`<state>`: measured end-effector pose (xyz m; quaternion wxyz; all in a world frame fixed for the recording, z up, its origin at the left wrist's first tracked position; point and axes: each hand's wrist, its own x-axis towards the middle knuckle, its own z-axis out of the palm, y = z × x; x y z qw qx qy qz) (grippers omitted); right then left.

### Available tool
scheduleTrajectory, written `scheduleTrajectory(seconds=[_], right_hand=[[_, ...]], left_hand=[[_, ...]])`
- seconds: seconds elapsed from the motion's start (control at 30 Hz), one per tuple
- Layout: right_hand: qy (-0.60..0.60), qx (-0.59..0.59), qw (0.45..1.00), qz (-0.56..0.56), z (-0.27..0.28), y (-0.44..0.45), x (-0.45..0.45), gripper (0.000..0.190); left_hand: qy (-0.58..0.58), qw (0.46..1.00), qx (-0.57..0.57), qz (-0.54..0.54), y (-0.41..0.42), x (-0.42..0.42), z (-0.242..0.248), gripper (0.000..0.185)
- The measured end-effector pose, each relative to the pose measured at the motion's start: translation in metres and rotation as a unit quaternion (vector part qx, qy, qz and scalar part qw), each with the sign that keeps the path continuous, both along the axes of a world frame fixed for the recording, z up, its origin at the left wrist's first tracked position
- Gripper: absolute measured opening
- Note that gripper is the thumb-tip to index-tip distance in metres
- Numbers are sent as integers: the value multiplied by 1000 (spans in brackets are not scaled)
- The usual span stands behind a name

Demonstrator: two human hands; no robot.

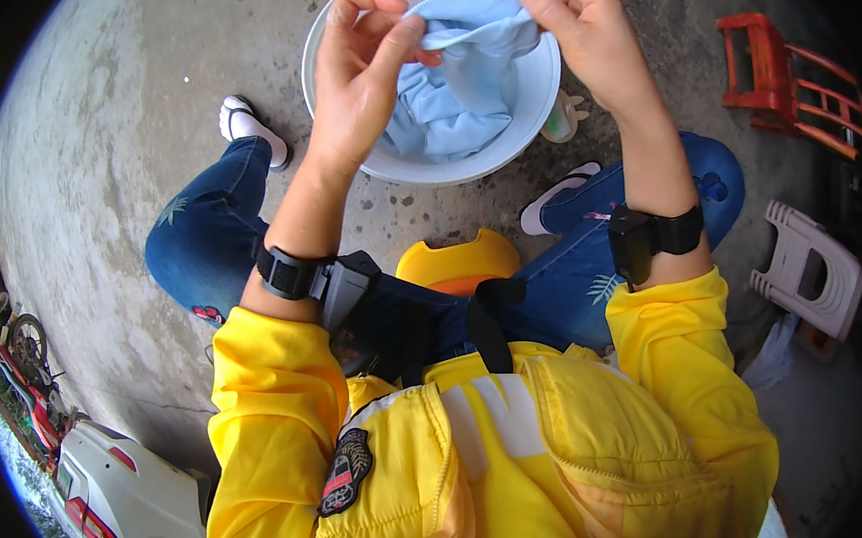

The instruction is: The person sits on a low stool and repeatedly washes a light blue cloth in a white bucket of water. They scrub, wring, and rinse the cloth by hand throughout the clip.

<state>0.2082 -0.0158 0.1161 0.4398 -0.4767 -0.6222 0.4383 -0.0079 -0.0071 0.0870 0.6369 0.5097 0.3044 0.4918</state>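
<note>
Both hands hold up a light blue cloth garment [480, 63] by its band-like edge, stretched between them. My left hand [368, 71] pinches one end between thumb and fingers. The other end is pinched in my right hand [575, 19]. Below the held edge the fabric hangs down into a white plastic basin [462, 173], where more of the light blue cloth [459, 128] lies bunched. The basin stands on the concrete floor in front of my feet. Whether water is in it I cannot tell.
Beside the basin's right rim lies a brush-like white and green object [561, 119]. A yellow plastic stool [460, 259] shows between my legs. At right are a red plastic chair [758, 70] and a pale plastic stool [809, 269]. At left stand a white car [129, 507] and a motorcycle [31, 387].
</note>
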Motion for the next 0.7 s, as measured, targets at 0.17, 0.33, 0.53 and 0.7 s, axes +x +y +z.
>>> scheduleTrajectory(seconds=[0.17, 0.33, 0.53, 0.7], right_hand=[[112, -106, 986, -61, -29, -11, -33, 9], [221, -196, 949, -107, -52, -18, -58, 12], [203, -197, 954, -94, -57, -22, -53, 19], [147, -234, 951, -136, -58, -28, -51, 20]], left_hand=[[92, 975, -146, 138, -14, 16, -13, 68], [110, 965, -231, 65, -21, 23, -31, 51], [151, 961, -222, 71, -16, 36, -38, 28], [203, 952, -161, 161, -18, 41, -45, 23]])
